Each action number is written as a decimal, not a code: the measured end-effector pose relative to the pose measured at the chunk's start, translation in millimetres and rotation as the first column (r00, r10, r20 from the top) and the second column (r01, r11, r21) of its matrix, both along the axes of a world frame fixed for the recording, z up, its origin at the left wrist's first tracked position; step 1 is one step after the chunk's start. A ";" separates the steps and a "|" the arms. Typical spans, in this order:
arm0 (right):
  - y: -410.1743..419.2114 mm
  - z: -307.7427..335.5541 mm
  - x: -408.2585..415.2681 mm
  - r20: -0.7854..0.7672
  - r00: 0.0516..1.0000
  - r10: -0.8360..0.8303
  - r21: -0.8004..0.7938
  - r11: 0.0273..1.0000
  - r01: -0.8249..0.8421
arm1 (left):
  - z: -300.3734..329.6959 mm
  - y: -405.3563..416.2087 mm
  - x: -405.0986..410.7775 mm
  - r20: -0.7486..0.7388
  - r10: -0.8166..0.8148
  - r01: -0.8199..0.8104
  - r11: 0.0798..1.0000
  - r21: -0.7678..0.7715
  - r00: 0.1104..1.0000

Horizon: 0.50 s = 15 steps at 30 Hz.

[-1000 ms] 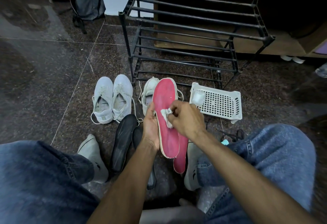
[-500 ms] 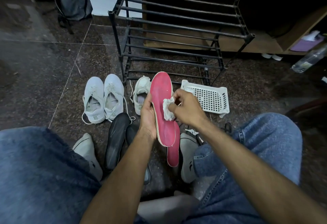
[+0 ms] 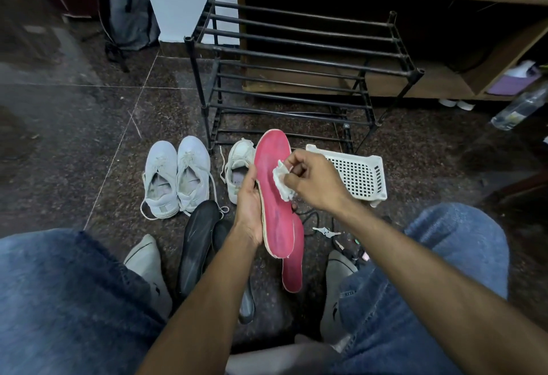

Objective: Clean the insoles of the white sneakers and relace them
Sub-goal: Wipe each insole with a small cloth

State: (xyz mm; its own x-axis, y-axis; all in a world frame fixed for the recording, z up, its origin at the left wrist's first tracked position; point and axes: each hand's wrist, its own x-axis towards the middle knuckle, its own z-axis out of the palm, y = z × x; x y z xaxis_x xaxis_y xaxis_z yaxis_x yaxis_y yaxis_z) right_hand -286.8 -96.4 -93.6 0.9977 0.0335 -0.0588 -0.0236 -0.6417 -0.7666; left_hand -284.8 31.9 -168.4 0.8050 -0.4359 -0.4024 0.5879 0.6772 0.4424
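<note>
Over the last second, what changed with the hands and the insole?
The right hand slid the wipe up the pink insole, from mid-length toward the toe end. Nothing was grabbed or released. The left hand still grips the insole's left edge, held upright; the second pink insole, sneakers and basket still lie on the floor.

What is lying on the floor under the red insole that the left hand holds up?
A second red insole lies below the held insole, its lower end showing. Its upper part is hidden, so what else lies there cannot be seen.
</note>
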 end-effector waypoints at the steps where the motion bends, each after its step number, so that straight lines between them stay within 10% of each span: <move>1: 1.7 -4.7 -2.4 0.024 1.000 -0.003 0.006 1.000 0.003 | -1.0 0.6 -1.7 -0.002 -0.004 0.004 1.000 -0.003 1.000; 10: 10.9 -35.5 -15.8 -0.118 0.963 0.242 0.075 0.969 -0.234 | -10.0 9.1 -1.2 -0.085 -0.002 -0.002 0.999 -0.047 0.996; 15: 9.3 -33.6 -11.1 -0.085 0.957 0.277 -0.162 0.944 -0.287 | -15.4 6.3 -1.8 -0.127 0.020 -0.029 0.997 -0.069 0.992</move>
